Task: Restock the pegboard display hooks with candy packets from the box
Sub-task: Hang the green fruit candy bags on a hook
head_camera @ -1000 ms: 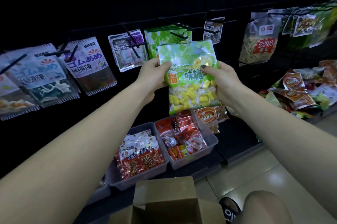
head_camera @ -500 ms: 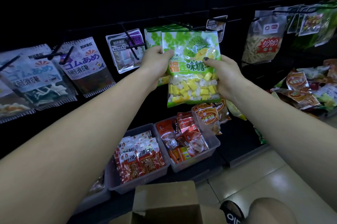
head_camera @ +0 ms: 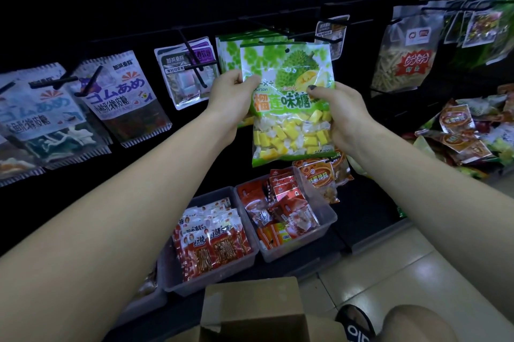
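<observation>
Green durian candy packet (head_camera: 289, 97), yellow and white sweets inside, upright before hung matching packets (head_camera: 228, 49).

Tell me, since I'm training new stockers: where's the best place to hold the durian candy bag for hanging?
Hold the durian candy bag by its two side edges at mid-height, as the left hand and right hand do. That leaves the flat top strip with its hang hole free, and the candy settles below the grip.

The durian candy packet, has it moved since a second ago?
Yes. The durian candy packet has risen toward the hook, now covering the green packets hanging there.
</observation>
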Tool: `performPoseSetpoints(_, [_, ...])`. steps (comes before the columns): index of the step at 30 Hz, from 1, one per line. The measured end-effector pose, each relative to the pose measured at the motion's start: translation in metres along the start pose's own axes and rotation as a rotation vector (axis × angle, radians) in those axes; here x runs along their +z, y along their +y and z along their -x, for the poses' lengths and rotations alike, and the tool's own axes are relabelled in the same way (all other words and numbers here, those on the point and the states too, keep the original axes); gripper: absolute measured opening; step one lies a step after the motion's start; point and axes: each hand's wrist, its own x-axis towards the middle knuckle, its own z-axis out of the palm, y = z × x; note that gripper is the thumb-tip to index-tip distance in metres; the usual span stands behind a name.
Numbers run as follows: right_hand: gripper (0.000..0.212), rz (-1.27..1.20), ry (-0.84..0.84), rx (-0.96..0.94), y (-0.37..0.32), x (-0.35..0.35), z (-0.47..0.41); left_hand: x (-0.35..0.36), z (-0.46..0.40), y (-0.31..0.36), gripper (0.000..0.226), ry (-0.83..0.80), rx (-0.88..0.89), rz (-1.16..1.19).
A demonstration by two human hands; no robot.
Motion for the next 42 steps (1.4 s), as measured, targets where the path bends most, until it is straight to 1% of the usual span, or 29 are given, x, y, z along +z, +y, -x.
performPoseSetpoints(1, [0.012,0.004,0.011,-0.007,0.0,0.0,-0.001,0.0,-0.001,0.0,0.042,-0.002,0.002,-0.004])
performPoseSetpoints(2, [0.008,0.003,0.016,-0.013,0.0,0.001,-0.001,-0.001,-0.002,0.001,0.043,-0.005,0.009,-0.005])
performPoseSetpoints(5, [0.006,0.007,0.028,-0.026,0.001,0.003,-0.005,0.0,-0.002,0.006,0.034,-0.022,0.025,-0.006])
performPoseSetpoints(8, [0.008,-0.009,0.033,-0.023,0.003,0.002,-0.01,0.002,-0.003,0.006,0.036,-0.029,0.035,-0.01])
performPoseSetpoints(12, [0.003,-0.009,0.036,-0.006,0.011,-0.002,-0.014,0.005,0.001,-0.004,0.033,-0.026,0.046,-0.008])
performPoseSetpoints(20, [0.003,-0.033,0.027,-0.047,0.014,-0.001,-0.016,0.003,0.002,-0.004,0.034,-0.026,0.087,-0.012])
performPoseSetpoints(32, [0.008,-0.017,0.039,-0.033,0.014,-0.002,-0.014,0.005,0.007,-0.001,0.033,-0.022,0.099,0.005])
performPoseSetpoints(36, [0.01,-0.025,0.044,-0.034,0.013,0.001,-0.014,0.005,0.009,-0.001,0.039,-0.001,0.144,-0.011])
performPoseSetpoints(42, [0.01,-0.077,0.026,-0.018,0.012,0.006,-0.011,0.001,0.012,0.002,0.047,0.034,0.124,-0.041])
